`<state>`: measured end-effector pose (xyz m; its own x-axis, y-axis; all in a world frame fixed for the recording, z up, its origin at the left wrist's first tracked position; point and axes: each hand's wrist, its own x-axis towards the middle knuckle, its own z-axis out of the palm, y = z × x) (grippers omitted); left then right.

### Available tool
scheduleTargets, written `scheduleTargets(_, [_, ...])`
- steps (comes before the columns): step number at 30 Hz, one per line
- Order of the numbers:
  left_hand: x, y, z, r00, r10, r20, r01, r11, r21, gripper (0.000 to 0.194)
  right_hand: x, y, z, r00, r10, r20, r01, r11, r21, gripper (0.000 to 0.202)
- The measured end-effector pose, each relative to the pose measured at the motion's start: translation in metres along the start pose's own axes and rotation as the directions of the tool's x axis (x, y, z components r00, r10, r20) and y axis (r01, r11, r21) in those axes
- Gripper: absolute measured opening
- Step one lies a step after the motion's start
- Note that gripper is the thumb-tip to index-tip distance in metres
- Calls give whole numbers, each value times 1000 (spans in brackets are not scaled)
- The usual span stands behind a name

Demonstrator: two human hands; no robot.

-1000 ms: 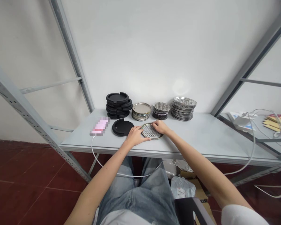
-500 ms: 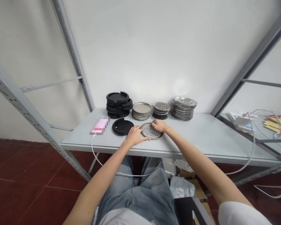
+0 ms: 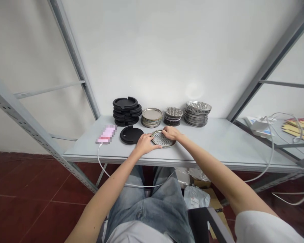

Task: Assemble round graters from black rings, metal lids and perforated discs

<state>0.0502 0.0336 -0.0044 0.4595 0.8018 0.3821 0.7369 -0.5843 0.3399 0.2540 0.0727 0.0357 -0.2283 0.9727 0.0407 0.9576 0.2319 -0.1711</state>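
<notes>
A round metal plate with a raised rim lies flat on the table, a perforated metal disc (image 3: 163,139) with a grater-like pattern inside it. My left hand (image 3: 145,144) grips the plate's left side, thumb along the near edge and fingers at the far left. At the far right rim, my right hand (image 3: 171,132) has its fingers curled down onto the disc; the fingertips are partly hidden. Just left of my left hand sits a black round base (image 3: 130,135) with a notched rim and a small hole.
Along the wall stand stacks of black bases (image 3: 126,111), plain metal discs (image 3: 152,117), small grater-like discs (image 3: 173,116) and rimmed metal rings (image 3: 197,114). A blurred pink phone-like object (image 3: 106,134) with a white cable (image 3: 108,175) lies left. Grey metal posts (image 3: 71,54) frame the table.
The right hand's fingers have shifted slightly inward over the disc and curled more. The left hand keeps its place on the plate. The whole view has tilted a little.
</notes>
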Motion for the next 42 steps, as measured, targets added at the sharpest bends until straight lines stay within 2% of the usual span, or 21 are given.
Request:
scheduleTargets(5, [2,-1,2,1000,-2,21,3,1000,-17,68,2,3,3,1000,-22,-20,22,1000,8,36])
scheduleTargets(9, [2,-1,3,999,-3,32,3,1000,-10,65,0,2,2,1000,15,-21,-15,1000,-9,39])
scheduleTargets(14, [1,1,1,1000,2,19,-2,1000,-13,72,-4,-1,-2,1000,11,-7,-11,1000,-18,43])
scheduleTargets(18, [0,0,1,1000,-1,21,1,1000,0,74,-8,5,-3,998,-70,-12,70,997,27,41])
scheduleTargets(21, [0,1,0,1000,-4,28,4,1000,6,72,-13,18,1,988,-140,-65,147,981,130,44])
scheduleTargets(23, [0,2,-1,999,-7,33,7,1000,6,71,-18,29,8,983,-100,-157,136,961,241,47])
scheduleTargets(27, [-1,5,-3,1000,-11,29,11,1000,21,72,-27,46,28,928,154,-340,34,873,487,58])
scheduleTargets(31, [-2,5,-2,1000,-18,23,17,999,35,73,-28,53,40,889,306,-341,-29,781,624,61])
scheduleTargets(36, [-2,4,-1,1000,-14,10,13,999,52,73,-28,53,40,905,324,-277,-83,771,631,44])
scheduleTargets(39, [-2,3,-1,1000,-5,-9,5,998,56,71,-30,51,39,915,300,-268,-75,781,619,39])
scheduleTargets(42, [-3,2,-2,1000,9,-28,-8,999,37,69,-32,50,40,927,270,-259,-32,746,665,37])
